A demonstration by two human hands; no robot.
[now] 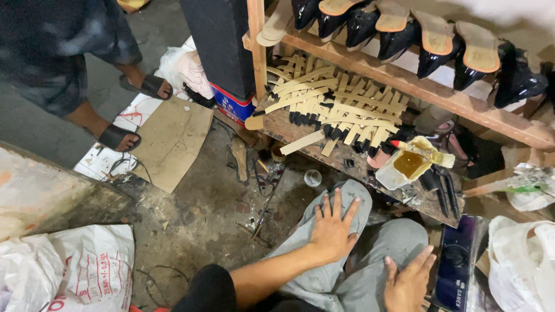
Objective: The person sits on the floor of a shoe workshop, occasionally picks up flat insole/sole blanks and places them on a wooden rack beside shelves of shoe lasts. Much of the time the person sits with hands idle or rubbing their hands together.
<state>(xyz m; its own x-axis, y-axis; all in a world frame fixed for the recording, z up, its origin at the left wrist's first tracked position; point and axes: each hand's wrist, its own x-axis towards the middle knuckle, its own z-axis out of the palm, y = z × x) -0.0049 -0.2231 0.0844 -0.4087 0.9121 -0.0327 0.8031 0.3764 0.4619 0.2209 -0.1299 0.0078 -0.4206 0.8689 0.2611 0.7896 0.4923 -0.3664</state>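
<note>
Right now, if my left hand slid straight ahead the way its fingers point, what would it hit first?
Probably the lower wooden shelf holding tan insole strips. The left hand rests flat on a grey trouser knee, fingers pointing up-frame; a small round lid lies just left of that line. Depth is unclear.

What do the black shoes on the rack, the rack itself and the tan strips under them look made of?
Shoes: probably patent leather or glossy synthetic, given sharp highlights; tan matte insoles.
Rack: bare, rough wood with visible grain.
Strips: flat, matte tan, maybe leatherboard or insole board; hard to tell.
Both hands, left and right, rest empty on grey cloth-covered knees.

White printed sack [87, 263] (bottom left)
</note>
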